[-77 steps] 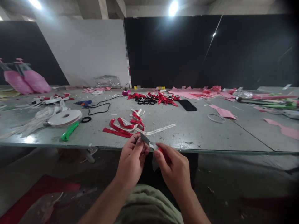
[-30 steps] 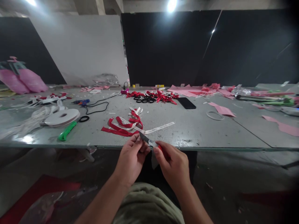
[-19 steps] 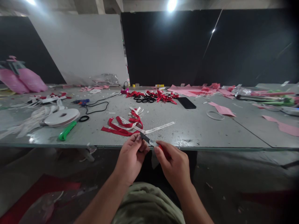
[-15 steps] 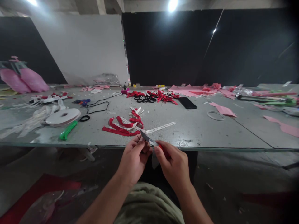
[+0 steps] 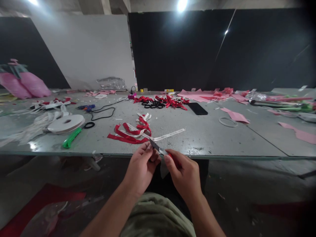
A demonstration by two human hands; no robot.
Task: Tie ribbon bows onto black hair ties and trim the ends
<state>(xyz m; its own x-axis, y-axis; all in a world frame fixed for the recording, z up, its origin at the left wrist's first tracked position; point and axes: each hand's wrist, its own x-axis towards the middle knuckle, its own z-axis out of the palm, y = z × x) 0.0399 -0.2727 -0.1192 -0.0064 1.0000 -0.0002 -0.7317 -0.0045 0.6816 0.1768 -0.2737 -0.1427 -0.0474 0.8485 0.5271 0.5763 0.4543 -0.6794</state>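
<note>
My right hand [image 5: 186, 172] is closed round the red handle of a utility knife [image 5: 156, 146], whose dark blade points up and to the left. The blade's tip lies by the fingertips of my left hand [image 5: 140, 169]. The left thumb and fingers are pinched together; what they hold is mostly hidden, with only something small and dark showing. Both hands are just in front of the table edge. Beyond them on the table lie loose red ribbons [image 5: 130, 141] tangled with white printed ribbon [image 5: 170, 134].
A white ribbon spool [image 5: 59, 126], a green-handled tool [image 5: 72, 137] and a black ring [image 5: 89, 125] are at left, near a blue glue gun [image 5: 87, 107]. Red bows [image 5: 172, 102] and a black phone [image 5: 197, 108] lie further back. Pink scraps [image 5: 238, 117] are at right.
Almost nothing differs. The knife blade has shifted very slightly right and down between my hands, and both hands keep their hold.
</note>
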